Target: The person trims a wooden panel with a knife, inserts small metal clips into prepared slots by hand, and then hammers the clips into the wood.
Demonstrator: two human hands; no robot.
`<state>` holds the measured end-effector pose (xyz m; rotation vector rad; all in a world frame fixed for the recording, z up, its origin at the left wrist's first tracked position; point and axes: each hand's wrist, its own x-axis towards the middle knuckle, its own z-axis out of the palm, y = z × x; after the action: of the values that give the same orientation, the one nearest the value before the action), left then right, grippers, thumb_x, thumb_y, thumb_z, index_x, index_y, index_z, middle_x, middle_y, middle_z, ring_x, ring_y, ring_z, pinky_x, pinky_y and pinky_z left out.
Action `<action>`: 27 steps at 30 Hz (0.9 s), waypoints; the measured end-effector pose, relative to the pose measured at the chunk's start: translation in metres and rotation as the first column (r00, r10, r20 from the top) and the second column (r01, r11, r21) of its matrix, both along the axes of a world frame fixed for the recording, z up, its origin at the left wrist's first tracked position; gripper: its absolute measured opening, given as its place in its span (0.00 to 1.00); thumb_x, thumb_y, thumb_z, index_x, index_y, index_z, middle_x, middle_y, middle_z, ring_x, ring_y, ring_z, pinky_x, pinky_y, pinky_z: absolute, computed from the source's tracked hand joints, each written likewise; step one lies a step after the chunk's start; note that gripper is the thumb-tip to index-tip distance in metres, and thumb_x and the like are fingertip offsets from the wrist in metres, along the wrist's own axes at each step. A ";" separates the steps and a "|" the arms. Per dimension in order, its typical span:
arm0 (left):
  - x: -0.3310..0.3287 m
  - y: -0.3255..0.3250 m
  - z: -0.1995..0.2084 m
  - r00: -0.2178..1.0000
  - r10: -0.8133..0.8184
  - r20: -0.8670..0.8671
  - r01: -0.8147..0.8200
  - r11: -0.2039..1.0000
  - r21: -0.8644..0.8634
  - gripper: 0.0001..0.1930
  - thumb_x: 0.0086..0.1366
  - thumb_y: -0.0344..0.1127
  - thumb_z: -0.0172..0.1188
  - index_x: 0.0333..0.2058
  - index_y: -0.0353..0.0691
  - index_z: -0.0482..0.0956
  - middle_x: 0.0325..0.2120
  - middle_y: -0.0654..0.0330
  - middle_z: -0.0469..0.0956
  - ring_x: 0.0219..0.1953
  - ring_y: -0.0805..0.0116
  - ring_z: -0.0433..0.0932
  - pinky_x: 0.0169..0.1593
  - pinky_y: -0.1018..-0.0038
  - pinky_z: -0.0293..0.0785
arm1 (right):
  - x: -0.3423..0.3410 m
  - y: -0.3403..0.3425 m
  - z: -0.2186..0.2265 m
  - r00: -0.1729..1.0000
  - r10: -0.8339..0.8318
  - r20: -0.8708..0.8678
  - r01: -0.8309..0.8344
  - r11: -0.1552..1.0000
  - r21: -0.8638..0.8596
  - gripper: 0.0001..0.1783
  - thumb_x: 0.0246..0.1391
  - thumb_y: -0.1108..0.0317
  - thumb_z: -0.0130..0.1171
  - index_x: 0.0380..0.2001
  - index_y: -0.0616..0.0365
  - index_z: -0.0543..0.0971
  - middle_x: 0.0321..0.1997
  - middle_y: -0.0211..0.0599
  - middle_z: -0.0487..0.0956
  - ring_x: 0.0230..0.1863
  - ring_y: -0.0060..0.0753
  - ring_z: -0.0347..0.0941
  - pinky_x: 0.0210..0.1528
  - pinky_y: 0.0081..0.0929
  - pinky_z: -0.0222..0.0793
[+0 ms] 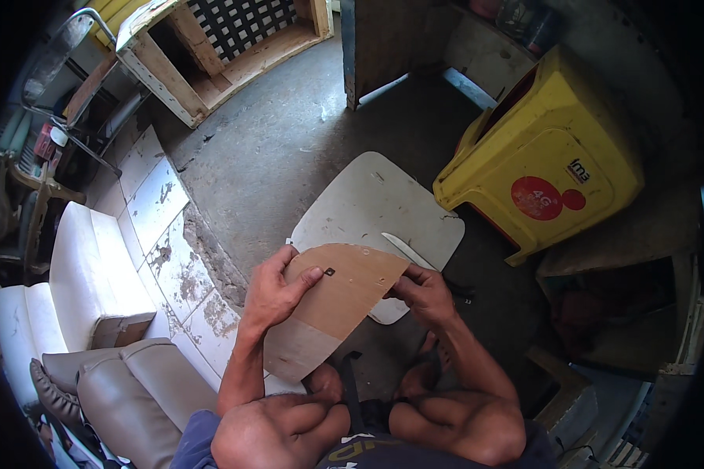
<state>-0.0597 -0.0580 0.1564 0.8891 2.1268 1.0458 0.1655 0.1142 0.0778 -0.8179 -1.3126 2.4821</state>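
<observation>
A curved piece of brown cardboard (338, 293), with a greyer lower end and a small dark printed mark, is held up over my lap. My left hand (276, 288) grips its left edge, thumb on the front face, other fingers hidden behind. At the right edge, my right hand (424, 293) is closed on the cardboard, its fingertips partly hidden. Under it on the floor lies a whitish flat board (360, 195) with rounded corners and dark marks. A knife (411, 250) rests on that board, blade pointing up and left, near my right hand.
A yellow plastic stool (555, 156) lies tipped at the right. A wooden frame with woven webbing (246, 31) stands at the far left, near a metal-framed chair (74, 86). White cushioned pieces (94, 273) and brown upholstery (137, 402) are at my left, beside worn tiles (156, 203).
</observation>
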 end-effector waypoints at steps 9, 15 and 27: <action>0.004 0.000 0.008 0.989 -0.133 0.072 0.120 0.979 0.163 0.15 0.62 0.40 0.71 0.36 0.34 0.81 0.26 0.53 0.81 0.29 0.68 0.79 0.35 0.70 0.74 | 0.004 -0.001 0.024 0.996 -0.060 -0.063 0.050 0.988 -0.143 0.16 0.65 0.72 0.60 0.55 0.66 0.79 0.47 0.40 0.83 0.46 0.30 0.80 0.50 0.32 0.78; -0.003 -0.020 0.071 0.918 -0.295 -0.264 0.381 0.838 0.390 0.15 0.51 0.21 0.66 0.39 0.41 0.87 0.30 0.61 0.81 0.32 0.63 0.79 0.36 0.70 0.74 | 0.008 0.022 0.048 0.965 -0.019 -0.262 0.008 0.999 -0.045 0.14 0.62 0.77 0.62 0.50 0.65 0.79 0.45 0.42 0.83 0.43 0.30 0.79 0.48 0.31 0.76; 0.012 -0.010 0.030 0.540 -0.120 -0.833 0.566 0.784 0.254 0.04 0.53 0.30 0.69 0.27 0.45 0.81 0.33 0.64 0.82 0.44 0.63 0.84 0.60 0.48 0.73 | 0.021 0.020 0.068 0.987 0.159 -0.038 -0.136 0.929 0.345 0.08 0.61 0.74 0.64 0.43 0.65 0.84 0.42 0.35 0.81 0.44 0.23 0.77 0.49 0.25 0.74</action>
<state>-0.0473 -0.0678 0.1859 2.3301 2.1277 1.1088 0.1861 0.1344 0.1456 -0.5683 -1.7719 2.2632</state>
